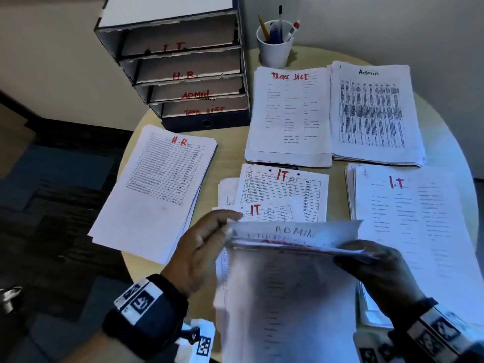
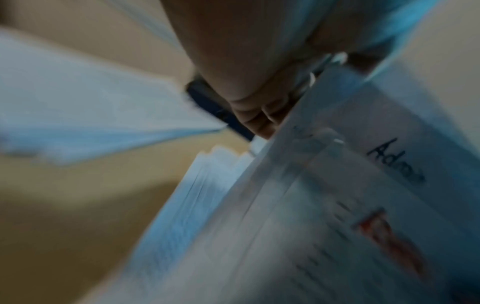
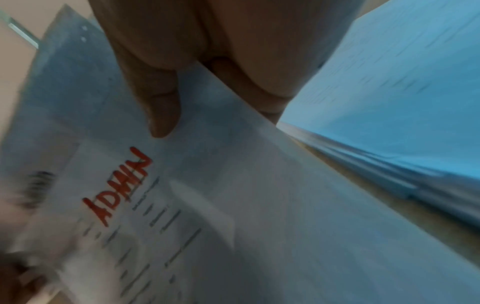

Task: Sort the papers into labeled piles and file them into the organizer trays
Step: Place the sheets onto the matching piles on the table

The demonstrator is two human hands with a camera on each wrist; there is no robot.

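1. Left hand (image 1: 199, 255) and right hand (image 1: 377, 268) each pinch the Admin sheets (image 1: 288, 284) with curled fingers, above the bench (image 1: 230, 155).
2. Sorted piles (image 1: 290, 113) lie beside the organizer (image 1: 183, 74).

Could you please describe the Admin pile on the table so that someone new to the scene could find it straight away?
Start at the dark organizer with its stacked labeled trays, at the table's far side. Two piles lie to its right, just before the white pen cup; the Admin pile is the right one. Its top sheet says "Admin" in black, over a dense dark table, unlike its red-lettered Tasks List neighbour.
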